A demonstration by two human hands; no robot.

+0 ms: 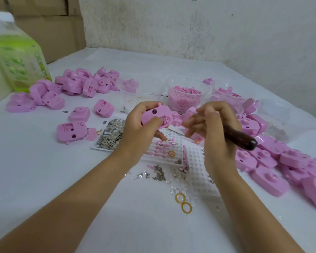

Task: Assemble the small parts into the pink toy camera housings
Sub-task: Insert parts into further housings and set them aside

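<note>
My left hand (140, 125) grips a pink toy camera housing (156, 115) above the middle of the table, inner side up. My right hand (213, 128) is beside it, a little to the right, blurred, with its fingers spread toward the housing. That hand holds a dark wooden-handled tool (242, 137), whose handle sticks out to the right. The tool's tip is hidden behind the fingers. Under both hands lies a white dimpled tray (195, 154) with small pink parts and a yellow ring.
Pink housings are piled at the back left (77, 84) and along the right (281, 161). A clear cup of pink pellets (184, 97) stands behind the hands. Small metal pieces fill a flat tray (111, 136); screws, clear lenses and yellow rings (183, 203) lie loose. A green bottle (18, 57) stands far left.
</note>
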